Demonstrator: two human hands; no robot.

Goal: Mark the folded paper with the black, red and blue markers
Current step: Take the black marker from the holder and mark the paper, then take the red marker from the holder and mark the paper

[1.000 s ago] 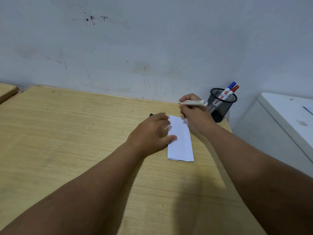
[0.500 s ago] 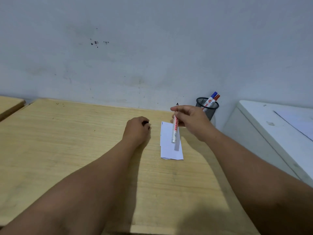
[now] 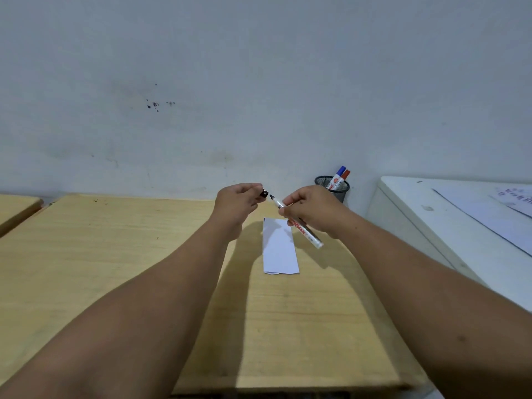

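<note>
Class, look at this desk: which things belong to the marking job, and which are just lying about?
Part of the job:
black marker, held in the right hand
its cap, in the left hand
folded paper
blue marker
red marker
mesh pen cup

Just lying about:
white cabinet
sheets on it

White folded paper [image 3: 279, 246], tan woodgrain table [image 3: 115, 254], black mesh cup [image 3: 334, 188].

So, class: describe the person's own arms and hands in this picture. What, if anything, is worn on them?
Both arms are bare from the picture's lower edge to the fingers: no sleeves, gloves, watch, bracelets or rings show. The left hand and right hand are uncovered, with short nails as far as can be seen. A small dark spot marks the right forearm.
</note>
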